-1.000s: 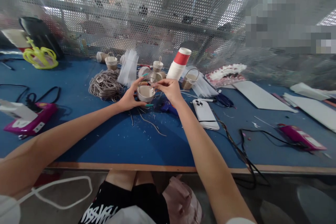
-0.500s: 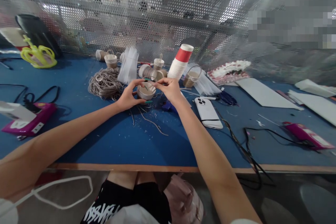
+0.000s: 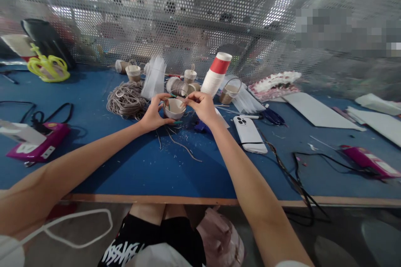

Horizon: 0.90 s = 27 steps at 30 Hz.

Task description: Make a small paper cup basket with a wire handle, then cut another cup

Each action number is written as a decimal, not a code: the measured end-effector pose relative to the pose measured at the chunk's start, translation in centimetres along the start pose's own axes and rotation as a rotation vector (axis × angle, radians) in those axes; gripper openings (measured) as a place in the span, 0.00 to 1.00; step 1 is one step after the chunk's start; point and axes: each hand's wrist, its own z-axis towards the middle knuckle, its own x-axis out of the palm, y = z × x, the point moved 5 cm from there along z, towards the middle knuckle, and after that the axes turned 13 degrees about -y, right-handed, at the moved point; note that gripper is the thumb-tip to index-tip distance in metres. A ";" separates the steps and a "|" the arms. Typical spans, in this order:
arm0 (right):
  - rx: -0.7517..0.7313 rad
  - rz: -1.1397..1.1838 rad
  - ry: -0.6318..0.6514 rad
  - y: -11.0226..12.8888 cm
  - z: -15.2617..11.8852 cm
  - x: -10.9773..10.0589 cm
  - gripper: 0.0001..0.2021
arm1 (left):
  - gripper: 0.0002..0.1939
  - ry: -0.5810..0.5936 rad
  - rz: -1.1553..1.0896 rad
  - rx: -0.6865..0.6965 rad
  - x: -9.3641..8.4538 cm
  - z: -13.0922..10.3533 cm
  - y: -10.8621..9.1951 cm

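A small paper cup (image 3: 175,107), pale inside, stands at the middle of the blue table between my hands. My left hand (image 3: 156,112) is wrapped round the cup's left side, thumb at the front and fingers at the rim. At the cup's right rim my right hand (image 3: 200,104) is pinched; what its fingertips hold is too small to make out. A coil of grey-brown cord (image 3: 126,99) lies left of the cup. Just behind are spools of cord (image 3: 177,86) and a finished-looking small bucket with a handle (image 3: 230,91).
A stack of paper cups (image 3: 216,73) leans behind my right hand. On the right lie a white phone (image 3: 249,134), black cables (image 3: 296,177) and white sheets (image 3: 322,110). A purple power strip (image 3: 40,144) sits left, near a yellow crown-shaped holder (image 3: 48,69). Cord offcuts (image 3: 184,150) lie in front.
My right fingertips have shifted slightly at the cup's rim, and more of the cup's inside shows. My left hand keeps its hold. The whole view has moved a little.
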 end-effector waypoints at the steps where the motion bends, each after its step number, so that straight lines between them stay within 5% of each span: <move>1: -0.009 -0.004 0.003 0.1 -0.1 0.1 0.23 | 0.41 -0.005 0.025 0.009 0.0 0.0 0.1; 20: -0.058 -0.010 0.060 0.9 -0.9 1.0 0.22 | 0.24 0.057 0.383 0.444 -0.8 0.5 -2.2; 27: -0.020 0.058 0.058 0.7 -0.9 1.4 0.22 | 0.25 0.037 0.351 0.384 -1.2 0.3 -1.9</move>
